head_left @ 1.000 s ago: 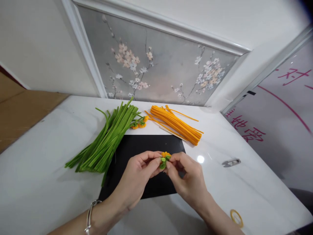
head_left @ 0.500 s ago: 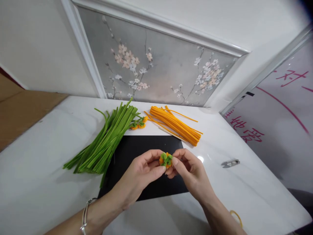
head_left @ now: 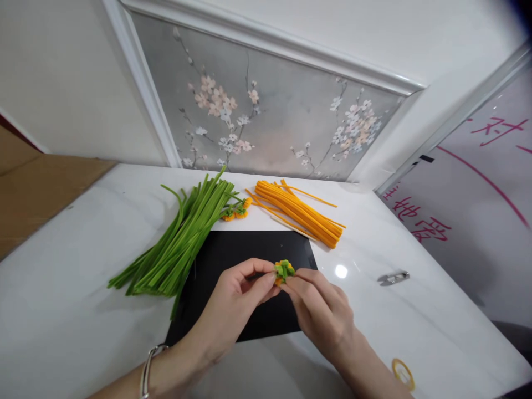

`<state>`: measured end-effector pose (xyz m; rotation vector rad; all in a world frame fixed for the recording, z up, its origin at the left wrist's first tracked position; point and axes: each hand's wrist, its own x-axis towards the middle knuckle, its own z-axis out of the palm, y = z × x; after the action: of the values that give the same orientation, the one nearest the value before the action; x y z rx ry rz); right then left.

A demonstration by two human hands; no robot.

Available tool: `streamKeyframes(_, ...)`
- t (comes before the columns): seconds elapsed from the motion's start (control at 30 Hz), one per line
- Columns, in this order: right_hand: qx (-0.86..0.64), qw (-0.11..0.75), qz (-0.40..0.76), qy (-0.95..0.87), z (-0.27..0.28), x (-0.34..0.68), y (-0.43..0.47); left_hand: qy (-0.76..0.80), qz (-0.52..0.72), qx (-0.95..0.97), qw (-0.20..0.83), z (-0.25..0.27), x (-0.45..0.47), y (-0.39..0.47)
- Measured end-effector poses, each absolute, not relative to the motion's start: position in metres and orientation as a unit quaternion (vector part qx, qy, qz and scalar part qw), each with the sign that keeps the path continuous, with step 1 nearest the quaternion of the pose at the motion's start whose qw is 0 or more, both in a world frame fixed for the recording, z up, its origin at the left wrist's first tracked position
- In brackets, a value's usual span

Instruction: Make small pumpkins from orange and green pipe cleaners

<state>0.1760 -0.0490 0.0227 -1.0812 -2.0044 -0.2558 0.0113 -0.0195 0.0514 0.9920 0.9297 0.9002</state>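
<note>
Between my hands, over the black mat (head_left: 249,249), is a small orange-and-green pipe cleaner flower (head_left: 285,270), its green side facing up. My left hand (head_left: 239,296) pinches its left edge between thumb and fingers. From the other side my right hand (head_left: 322,310) grips the flower, its fingertips partly hidden behind the knuckles. Beyond the mat lie several finished-looking orange flowers (head_left: 240,213) with green backs, touching a large bundle of green pipe cleaners (head_left: 178,244). A bundle of orange pipe cleaners (head_left: 299,213) rests to their right.
Small metal thread snips (head_left: 393,278) lie on the white table (head_left: 366,321) at the right. A yellow ring, perhaps a tape roll (head_left: 403,374), is near the front. Cardboard (head_left: 37,194) borders the left side. A whiteboard (head_left: 469,210) with red writing stands at the right.
My right hand has turned so its back and knuckles face up more, with the fingers closer in on the flower. The flower has tilted slightly. The yellow ring shows more fully.
</note>
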Motion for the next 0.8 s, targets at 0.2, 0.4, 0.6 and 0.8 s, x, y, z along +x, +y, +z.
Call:
streamKeyframes(0.2, -0.450, 0.447, -0.113, -0.765, 0.023, 0.167, -0.050, 0.413, 0.436, 0.462, 0.653, 0.058, 0.013, -0.027)
streamKeyframes(0.4, -0.439, 0.476, -0.054, -0.760, 0.025, 0.167, -0.047, 0.414, 0.438, 0.471, 0.645, 0.051, 0.010, -0.025)
streamKeyframes(0.6, -0.429, 0.502, -0.036, -0.750, 0.026, 0.164, -0.042, 0.410, 0.440, 0.469, 0.647, 0.045, 0.011, -0.023)
streamKeyframes(0.8, -0.441, 0.495, 0.063, -0.746, 0.038, 0.174, -0.042, 0.372, 0.440, 0.453, 0.680, 0.044, 0.011, -0.018)
